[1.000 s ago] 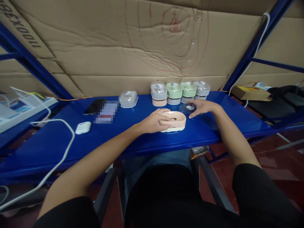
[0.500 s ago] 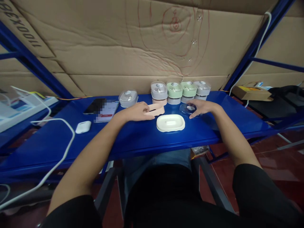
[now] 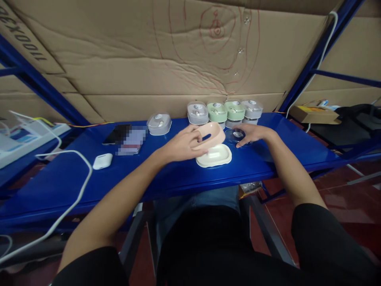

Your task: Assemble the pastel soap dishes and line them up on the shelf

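The view comes from a camera worn on the person's head, facing forward and down. It sits close above the body: the black shirt (image 3: 205,246) fills the bottom centre, and the left forearm (image 3: 131,186) and right forearm (image 3: 288,171) stretch away from the lens. The left grip (image 3: 185,143) and right grip (image 3: 252,134) fall around mid-frame. The blue surface (image 3: 256,163) crosses the wide field, with the cardboard wall (image 3: 125,71) facing the camera behind it.

The table (image 3: 256,163) carries a phone (image 3: 114,134) and a case (image 3: 102,161) at left, a box (image 3: 160,124) and stacks (image 3: 216,112) far, a tray (image 3: 218,159) near, a lid (image 3: 232,137) at right.
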The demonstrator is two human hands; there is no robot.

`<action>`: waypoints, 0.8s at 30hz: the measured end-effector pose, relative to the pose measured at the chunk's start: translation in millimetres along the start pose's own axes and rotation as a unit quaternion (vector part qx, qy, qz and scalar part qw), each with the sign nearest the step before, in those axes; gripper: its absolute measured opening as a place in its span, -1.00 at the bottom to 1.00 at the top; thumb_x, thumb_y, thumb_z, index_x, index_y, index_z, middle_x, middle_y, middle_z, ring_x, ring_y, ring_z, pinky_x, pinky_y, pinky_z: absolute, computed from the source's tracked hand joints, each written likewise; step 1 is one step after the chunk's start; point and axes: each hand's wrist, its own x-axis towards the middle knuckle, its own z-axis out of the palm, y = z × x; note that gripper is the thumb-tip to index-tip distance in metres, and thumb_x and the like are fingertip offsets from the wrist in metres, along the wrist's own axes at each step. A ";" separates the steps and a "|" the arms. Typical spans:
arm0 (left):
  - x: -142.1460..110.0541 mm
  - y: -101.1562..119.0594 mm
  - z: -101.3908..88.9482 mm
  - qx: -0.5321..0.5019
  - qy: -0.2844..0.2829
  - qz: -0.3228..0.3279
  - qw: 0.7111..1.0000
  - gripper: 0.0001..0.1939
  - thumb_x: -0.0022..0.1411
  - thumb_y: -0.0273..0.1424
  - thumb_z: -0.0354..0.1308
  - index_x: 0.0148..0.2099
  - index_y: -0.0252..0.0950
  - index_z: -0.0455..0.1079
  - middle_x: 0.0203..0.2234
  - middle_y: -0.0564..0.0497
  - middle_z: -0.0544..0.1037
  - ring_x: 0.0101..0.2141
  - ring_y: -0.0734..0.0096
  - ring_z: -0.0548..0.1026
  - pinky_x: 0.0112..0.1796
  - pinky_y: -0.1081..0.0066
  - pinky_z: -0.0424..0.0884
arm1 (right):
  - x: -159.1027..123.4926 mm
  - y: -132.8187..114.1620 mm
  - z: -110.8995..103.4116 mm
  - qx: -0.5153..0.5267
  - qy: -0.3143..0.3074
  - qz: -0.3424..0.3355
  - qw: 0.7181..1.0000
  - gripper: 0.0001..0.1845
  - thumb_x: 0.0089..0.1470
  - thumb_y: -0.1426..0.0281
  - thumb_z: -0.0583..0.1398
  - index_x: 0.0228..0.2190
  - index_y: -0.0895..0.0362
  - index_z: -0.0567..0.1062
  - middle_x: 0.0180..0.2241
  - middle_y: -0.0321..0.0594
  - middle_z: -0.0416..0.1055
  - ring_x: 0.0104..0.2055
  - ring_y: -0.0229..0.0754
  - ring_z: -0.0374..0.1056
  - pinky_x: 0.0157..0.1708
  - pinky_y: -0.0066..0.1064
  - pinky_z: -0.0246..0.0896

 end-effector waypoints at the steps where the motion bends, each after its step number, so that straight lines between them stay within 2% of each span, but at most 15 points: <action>1: -1.4 6.0 7.9 -0.001 0.000 0.017 1.000 -0.57 0.37 0.04 0.40 -0.04 -0.22 0.57 0.30 -0.25 0.57 0.33 -0.20 0.54 0.38 -0.09 0.47 | 0.2 0.9 0.3 -0.001 0.001 -0.005 1.000 0.23 -0.16 -0.11 0.63 0.47 0.06 0.59 0.34 0.07 0.67 0.33 0.50 0.59 0.39 0.29 0.53; 3: -3.5 16.4 22.8 0.022 -0.011 0.033 0.999 -0.62 0.42 -0.04 0.41 0.02 -0.24 0.60 0.35 -0.28 0.56 0.39 -0.22 0.52 0.42 -0.11 0.44 | 0.2 1.8 0.5 -0.004 0.002 -0.003 1.000 0.24 -0.17 -0.11 0.63 0.47 0.06 0.58 0.34 0.07 0.67 0.32 0.50 0.59 0.38 0.29 0.54; 7: -4.3 25.7 40.1 0.080 -0.060 0.007 0.995 -0.55 0.44 -0.09 0.44 0.21 -0.23 0.62 0.57 -0.31 0.39 0.50 -0.32 0.43 0.50 -0.20 0.35 | -1.3 -0.7 -0.3 -0.011 0.001 0.024 1.000 0.27 -0.19 -0.11 0.64 0.48 0.11 0.57 0.41 0.12 0.61 0.37 0.54 0.56 0.41 0.32 0.50; 11: -2.8 24.7 42.0 0.105 -0.101 0.008 0.989 -0.45 0.40 -0.12 0.47 0.31 -0.26 0.57 0.55 -0.32 0.42 0.48 -0.30 0.45 0.49 -0.16 0.37 | -2.4 -5.0 -1.1 -0.014 0.004 0.034 0.999 0.26 -0.19 -0.10 0.65 0.47 0.06 0.58 0.40 0.06 0.62 0.39 0.53 0.54 0.44 0.27 0.48; 15: -4.4 27.8 41.5 0.145 -0.096 0.030 0.984 -0.38 0.42 -0.18 0.39 0.42 -0.27 0.49 0.50 -0.31 0.48 0.43 -0.28 0.50 0.44 -0.12 0.42 | -1.5 -6.2 -0.5 0.002 0.010 0.032 0.999 0.18 -0.16 -0.11 0.63 0.43 0.06 0.62 0.28 0.03 0.71 0.27 0.46 0.62 0.34 0.23 0.57; 19: -7.8 34.0 42.3 0.192 -0.097 0.039 0.976 -0.33 0.47 -0.23 0.28 0.52 -0.34 0.40 0.49 -0.41 0.48 0.40 -0.36 0.52 0.39 -0.17 0.45 | -2.8 -7.3 -1.6 0.005 0.041 0.022 0.999 0.11 -0.10 -0.16 0.60 0.40 0.02 0.65 0.22 0.00 0.75 0.18 0.39 0.67 0.28 0.25 0.60; 22: -7.3 30.3 44.1 0.165 -0.101 0.035 0.980 -0.23 0.49 -0.25 0.24 0.62 -0.39 0.28 0.58 -0.47 0.38 0.48 -0.42 0.45 0.45 -0.23 0.39 | -7.9 -15.0 -4.8 0.014 0.086 -0.001 0.996 0.10 -0.05 -0.20 0.58 0.41 0.04 0.66 0.28 0.05 0.72 0.21 0.39 0.65 0.31 0.27 0.55; 24: -4.7 21.4 46.7 0.091 -0.088 0.006 0.992 -0.02 0.44 -0.17 0.33 0.72 -0.37 0.09 0.63 -0.48 0.31 0.57 -0.42 0.35 0.50 -0.24 0.35 | -11.4 -25.6 -5.9 0.034 0.104 -0.045 0.993 0.07 0.01 -0.21 0.55 0.42 0.01 0.64 0.37 0.04 0.65 0.31 0.39 0.60 0.39 0.26 0.48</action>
